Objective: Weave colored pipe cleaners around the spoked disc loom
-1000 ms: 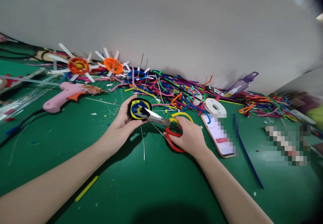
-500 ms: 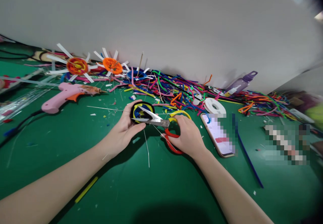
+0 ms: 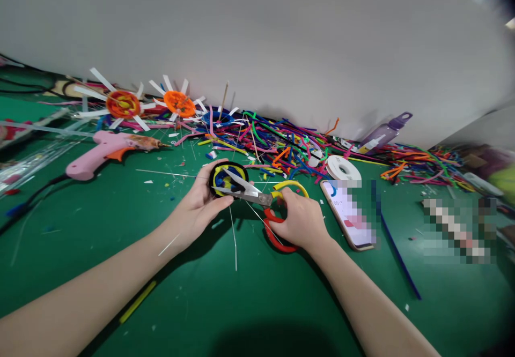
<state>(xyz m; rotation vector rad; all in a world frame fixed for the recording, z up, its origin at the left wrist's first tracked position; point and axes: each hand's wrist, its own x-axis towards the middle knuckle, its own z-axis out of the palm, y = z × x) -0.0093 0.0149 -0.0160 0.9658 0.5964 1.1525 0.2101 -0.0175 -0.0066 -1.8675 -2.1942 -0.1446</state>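
a black-rimmed disc (image 3: 227, 181) is held above the bench (image 3: 193, 303) by fingers of the left hand (image 3: 197, 201), edge-gripped presumably for steadiness, behind parted scissors (image 3: 264, 199) grasped by the right hand (image 3: 303, 216).

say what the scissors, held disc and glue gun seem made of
Scissors: blades probably steel, grey with a bright shine; red and yellow handles likely smooth plastic.
Held disc: perhaps pipe cleaner, matte, judging by thick rings; fuzz is unclear.
Glue gun: likely plastic, smooth pink shell.

There's one pair of scissors (image 3: 263, 199), one phone (image 3: 340, 207), two orange discs (image 3: 181, 104).
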